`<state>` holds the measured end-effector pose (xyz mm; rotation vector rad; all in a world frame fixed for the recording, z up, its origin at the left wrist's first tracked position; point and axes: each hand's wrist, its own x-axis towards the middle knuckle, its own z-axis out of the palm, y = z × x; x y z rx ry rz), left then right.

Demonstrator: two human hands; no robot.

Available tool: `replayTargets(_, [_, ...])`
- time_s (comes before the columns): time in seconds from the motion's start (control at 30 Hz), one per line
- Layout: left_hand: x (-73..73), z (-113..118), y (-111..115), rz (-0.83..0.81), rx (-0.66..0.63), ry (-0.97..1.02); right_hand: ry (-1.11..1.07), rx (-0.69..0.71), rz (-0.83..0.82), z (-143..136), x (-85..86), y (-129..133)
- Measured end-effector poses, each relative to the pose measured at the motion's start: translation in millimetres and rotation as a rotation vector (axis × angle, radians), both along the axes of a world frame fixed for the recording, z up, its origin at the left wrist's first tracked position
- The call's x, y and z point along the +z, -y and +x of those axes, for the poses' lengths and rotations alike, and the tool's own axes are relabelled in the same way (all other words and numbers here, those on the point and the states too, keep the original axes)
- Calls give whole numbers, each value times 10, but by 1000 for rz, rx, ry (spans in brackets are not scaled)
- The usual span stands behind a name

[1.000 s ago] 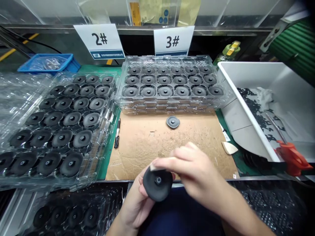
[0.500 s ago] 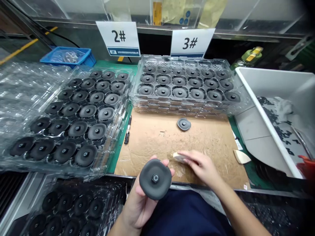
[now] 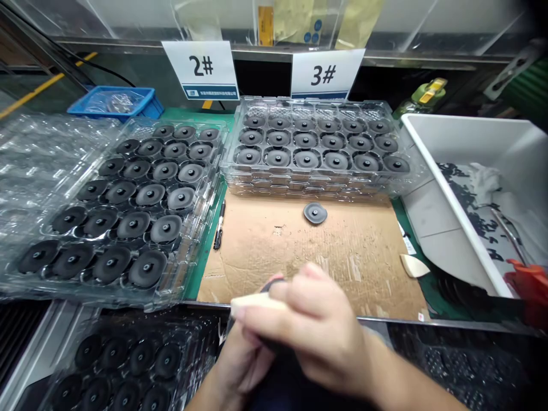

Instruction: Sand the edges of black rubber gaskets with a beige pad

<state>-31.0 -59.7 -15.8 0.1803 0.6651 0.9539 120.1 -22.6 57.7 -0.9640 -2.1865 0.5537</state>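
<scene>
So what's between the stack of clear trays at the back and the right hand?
In the head view, a loose black disc lies on the brown cardboard, between the tray stack and the right hand.

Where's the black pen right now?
In the head view, the black pen lies along the left edge of the cardboard, just right of the clear tray of black discs.

A cream wedge (image 3: pixel 256 300) slants just over a black disc (image 3: pixel 271 284), which is mostly hidden.
</scene>
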Motion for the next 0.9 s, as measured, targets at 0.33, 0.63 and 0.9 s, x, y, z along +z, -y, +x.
replayTargets(0.33, [-13,-127,-49,50,181,58,69,-197,-424,556,-1128,311])
replayTargets(0.63, [137,87,-25,47,97,-7,-236,-376,-159,155,-172,290])
replayTargets(0.9, [140,199,-35,71,135,-108,-60,-157,-202,-83,-68,241])
